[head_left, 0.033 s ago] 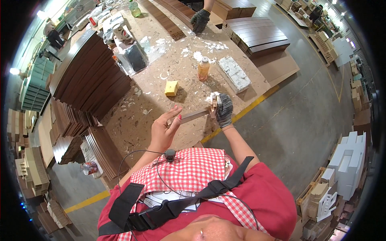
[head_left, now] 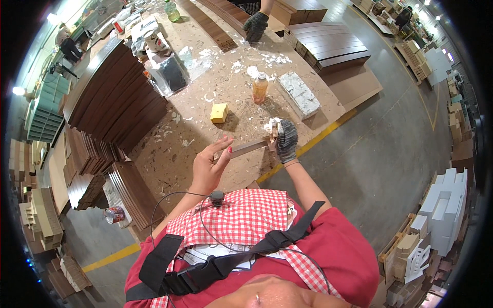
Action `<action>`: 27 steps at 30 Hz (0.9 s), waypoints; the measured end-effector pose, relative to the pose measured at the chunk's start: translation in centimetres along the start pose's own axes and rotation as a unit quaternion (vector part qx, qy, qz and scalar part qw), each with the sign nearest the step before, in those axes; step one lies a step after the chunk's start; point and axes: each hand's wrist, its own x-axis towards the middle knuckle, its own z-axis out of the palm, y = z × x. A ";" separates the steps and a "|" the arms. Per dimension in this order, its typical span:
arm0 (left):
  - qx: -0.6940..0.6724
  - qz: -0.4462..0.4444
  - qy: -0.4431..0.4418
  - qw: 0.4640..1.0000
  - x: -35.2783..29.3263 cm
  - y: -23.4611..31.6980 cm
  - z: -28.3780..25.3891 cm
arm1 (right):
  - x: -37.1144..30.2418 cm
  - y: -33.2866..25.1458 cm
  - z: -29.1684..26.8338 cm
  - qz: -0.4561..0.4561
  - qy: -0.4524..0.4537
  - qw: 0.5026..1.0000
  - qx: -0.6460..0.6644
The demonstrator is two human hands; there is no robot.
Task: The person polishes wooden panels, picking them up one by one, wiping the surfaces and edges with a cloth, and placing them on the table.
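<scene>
With nothing visibly shifted, work seems paused: near our desk's (head_left: 177,156) edge, our left hand (head_left: 207,163) pinches a brown strip (head_left: 249,148), our right hand (head_left: 286,141) clutches a pale wad (head_left: 272,124).

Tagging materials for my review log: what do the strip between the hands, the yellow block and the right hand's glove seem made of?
Strip: perhaps wood or wood-look board, its brown face smooth-looking; grain unclear.
Yellow block: possibly foam or sponge, given its matte, even colour; texture too small to confirm.
Glove: likely knitted fabric, dull, judging by its snug fit and grey stripes.
</scene>
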 end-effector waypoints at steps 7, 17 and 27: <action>-0.029 -0.025 0.009 0.999 0.1 -0.4 -0.3 | 1.3 -1.2 -1.0 0.077 -0.033 0.993 0.084; -0.017 -0.027 0.019 0.999 -0.1 -0.5 -0.5 | 1.7 -0.8 -0.3 -0.006 0.050 0.998 0.021; -0.007 -0.065 0.028 0.997 -0.7 -1.4 -0.6 | 2.1 -1.0 -0.7 -0.012 0.045 0.998 0.031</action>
